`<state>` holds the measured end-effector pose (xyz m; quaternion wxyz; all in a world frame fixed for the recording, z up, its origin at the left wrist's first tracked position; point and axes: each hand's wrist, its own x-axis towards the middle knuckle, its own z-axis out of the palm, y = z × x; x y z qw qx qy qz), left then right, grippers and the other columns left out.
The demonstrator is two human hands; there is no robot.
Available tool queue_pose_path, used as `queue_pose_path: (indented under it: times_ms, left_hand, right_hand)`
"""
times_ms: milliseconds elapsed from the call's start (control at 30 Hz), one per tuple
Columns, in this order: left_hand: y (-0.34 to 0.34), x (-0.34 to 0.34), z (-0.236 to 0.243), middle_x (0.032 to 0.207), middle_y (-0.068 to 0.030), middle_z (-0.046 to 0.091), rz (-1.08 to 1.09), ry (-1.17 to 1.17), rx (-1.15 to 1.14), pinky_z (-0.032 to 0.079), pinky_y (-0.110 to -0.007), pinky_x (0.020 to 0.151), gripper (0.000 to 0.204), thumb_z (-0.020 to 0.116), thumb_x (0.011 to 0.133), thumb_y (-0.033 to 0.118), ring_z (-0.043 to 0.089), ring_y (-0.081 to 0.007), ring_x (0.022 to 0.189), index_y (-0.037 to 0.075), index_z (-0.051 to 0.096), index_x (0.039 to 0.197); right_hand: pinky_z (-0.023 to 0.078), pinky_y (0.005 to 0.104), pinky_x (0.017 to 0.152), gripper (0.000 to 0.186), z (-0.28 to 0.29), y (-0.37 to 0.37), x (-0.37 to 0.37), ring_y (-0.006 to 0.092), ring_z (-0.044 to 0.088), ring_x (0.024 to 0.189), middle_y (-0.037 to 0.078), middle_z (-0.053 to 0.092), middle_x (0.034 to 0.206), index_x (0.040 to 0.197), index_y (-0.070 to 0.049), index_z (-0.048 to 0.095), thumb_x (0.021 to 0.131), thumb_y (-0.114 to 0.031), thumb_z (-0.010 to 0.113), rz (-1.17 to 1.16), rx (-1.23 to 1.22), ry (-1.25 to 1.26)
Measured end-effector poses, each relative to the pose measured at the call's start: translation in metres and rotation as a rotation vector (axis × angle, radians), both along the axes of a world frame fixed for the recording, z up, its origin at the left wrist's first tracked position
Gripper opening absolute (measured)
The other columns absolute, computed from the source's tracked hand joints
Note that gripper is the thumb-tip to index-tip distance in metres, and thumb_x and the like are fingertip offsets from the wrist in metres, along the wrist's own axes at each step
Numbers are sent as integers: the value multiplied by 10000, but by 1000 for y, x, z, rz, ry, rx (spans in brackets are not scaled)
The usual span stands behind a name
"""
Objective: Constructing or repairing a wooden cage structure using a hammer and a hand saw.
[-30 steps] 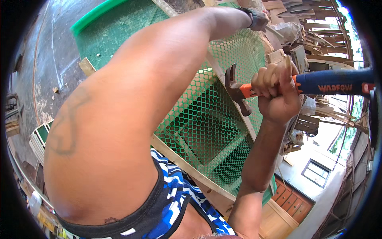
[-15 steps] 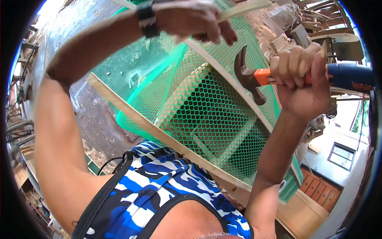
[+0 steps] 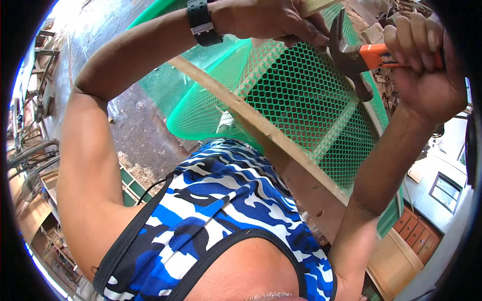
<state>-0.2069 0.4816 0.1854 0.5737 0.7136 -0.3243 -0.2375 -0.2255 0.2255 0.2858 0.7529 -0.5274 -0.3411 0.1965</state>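
A: Near 2 o'clock, the right hand (image 3: 422,72) is clenching a hammer (image 3: 349,61) by its orange handle, the claw pointing toward 12; just past 12, the left hand (image 3: 278,19) is grasping a strip (image 3: 317,5) above green mesh (image 3: 301,93) and its wooden frame (image 3: 273,135).

B: How should the hands be working?

A: Keeping the left fingertips clear looks wisest: in this view, they are lying just beside the claw. Holding the handle farther back would likely be giving a fuller swing, and lying flat against the frame would be suiting the mesh.

B: What is escaping the lens?

A: The strip is running off at 1 o'clock; the left knuckles are masking how firmly it is sitting. The handle's end is vanishing behind the right hand.
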Motion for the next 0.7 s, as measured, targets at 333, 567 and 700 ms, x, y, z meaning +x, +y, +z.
queue_pose_path:
  times_ms: [333,567,700]
  left_hand:
    - [-10,-42,-10,761,-53,737,151,-181,-249,516,-249,512,129,740,924,126,635,-64,577,17,773,984]
    - [18,22,-51,707,-39,703,225,-1508,-214,491,-228,495,134,730,920,100,613,-75,550,-33,749,920]
    - [-10,-31,-27,623,55,552,285,-101,-210,346,-205,460,228,781,908,239,489,-30,520,30,758,995]
  right_hand:
    - [339,292,640,320,8,6,-61,94,332,629,-32,326,673,816,-80,444,1079,-263,442,-47,-180,73]
    - [391,200,531,442,8,17,-109,32,535,608,36,721,975,1247,-77,670,1016,-446,592,-769,-1071,-195]
    - [483,210,564,360,2,-19,-111,58,605,633,41,737,1017,1112,-76,726,953,-397,699,-825,-754,19]
